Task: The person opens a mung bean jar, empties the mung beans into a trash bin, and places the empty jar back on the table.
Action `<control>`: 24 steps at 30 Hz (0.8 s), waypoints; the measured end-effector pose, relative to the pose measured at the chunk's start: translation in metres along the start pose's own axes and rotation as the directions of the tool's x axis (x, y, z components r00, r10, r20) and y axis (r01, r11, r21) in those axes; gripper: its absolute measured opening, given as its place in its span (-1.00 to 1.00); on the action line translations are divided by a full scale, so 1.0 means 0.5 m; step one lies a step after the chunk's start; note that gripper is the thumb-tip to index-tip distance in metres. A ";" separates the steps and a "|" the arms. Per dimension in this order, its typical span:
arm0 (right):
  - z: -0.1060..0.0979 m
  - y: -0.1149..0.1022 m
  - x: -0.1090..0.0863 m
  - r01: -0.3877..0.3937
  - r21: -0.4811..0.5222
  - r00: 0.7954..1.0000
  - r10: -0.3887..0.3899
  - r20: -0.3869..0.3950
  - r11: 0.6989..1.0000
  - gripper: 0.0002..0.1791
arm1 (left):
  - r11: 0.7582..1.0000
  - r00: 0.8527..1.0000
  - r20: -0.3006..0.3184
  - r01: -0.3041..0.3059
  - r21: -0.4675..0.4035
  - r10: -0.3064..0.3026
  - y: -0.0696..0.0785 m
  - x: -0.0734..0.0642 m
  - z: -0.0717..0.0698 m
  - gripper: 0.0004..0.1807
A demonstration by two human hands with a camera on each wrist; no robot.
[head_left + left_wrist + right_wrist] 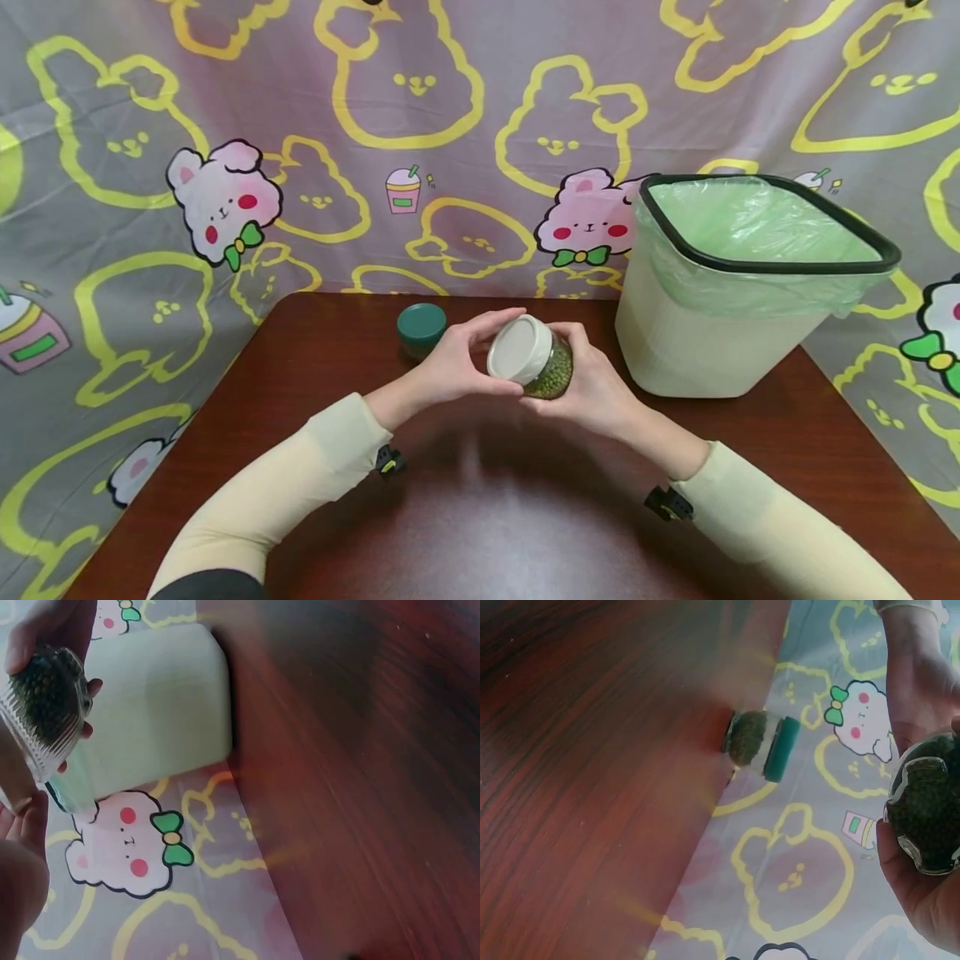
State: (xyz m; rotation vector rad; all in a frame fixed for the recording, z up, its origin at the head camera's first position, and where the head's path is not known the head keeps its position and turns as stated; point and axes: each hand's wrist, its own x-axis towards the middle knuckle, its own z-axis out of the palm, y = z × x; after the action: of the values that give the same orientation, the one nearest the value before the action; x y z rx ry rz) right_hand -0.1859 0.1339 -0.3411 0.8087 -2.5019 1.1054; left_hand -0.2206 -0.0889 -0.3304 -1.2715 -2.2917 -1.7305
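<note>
A clear jar (553, 371) of green beans with a white lid (517, 350) is held up above the table, tilted so that the lid faces left and up. My left hand (465, 358) grips the lid, thumb below and fingers above. Around the jar's glass body curls my right hand (588, 379). In the left wrist view the ribbed glass (49, 705) shows between both hands. The jar's underside (930, 806) faces the right wrist camera.
A second jar with a dark green lid (422, 321) stands at the back of the table, beans (748, 739) inside it. At the back right stands a cream bin (697, 333) with a black rim and a green bag liner. A patterned curtain (465, 100) hangs behind the table.
</note>
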 end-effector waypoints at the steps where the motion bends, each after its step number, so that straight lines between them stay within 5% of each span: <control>1: -0.002 -0.003 -0.001 -0.007 0.001 1.000 0.007 0.000 1.000 0.05 | 1.000 1.000 -0.014 -0.012 0.013 0.012 0.002 -0.001 0.002 -0.04; 7: -0.015 -0.022 -0.002 -0.030 -0.005 1.000 0.030 0.006 1.000 0.07 | 0.993 0.992 -0.073 -0.098 0.060 0.102 0.016 -0.001 0.015 -0.05; 13: -0.024 -0.030 0.004 0.008 0.010 1.000 -0.008 0.026 1.000 0.05 | 0.993 0.993 -0.045 -0.111 0.045 0.113 0.016 0.001 0.014 0.01; 20: -0.022 -0.029 0.002 0.011 0.021 0.997 -0.013 0.075 1.000 0.03 | 0.937 0.973 -0.028 -0.212 0.279 0.228 -0.003 0.002 0.006 0.00; 24: -0.020 -0.028 -0.002 0.014 0.021 0.998 -0.015 0.060 1.000 0.05 | 0.967 0.972 -0.089 -0.201 0.158 0.217 -0.005 -0.006 0.020 -0.03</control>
State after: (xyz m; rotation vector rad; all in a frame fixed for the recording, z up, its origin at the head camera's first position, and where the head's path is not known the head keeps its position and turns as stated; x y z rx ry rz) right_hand -0.1764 0.1339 -0.3267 0.8774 -2.5331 1.1201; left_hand -0.2156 -0.0826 -0.3379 -1.3057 -2.0975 -1.4920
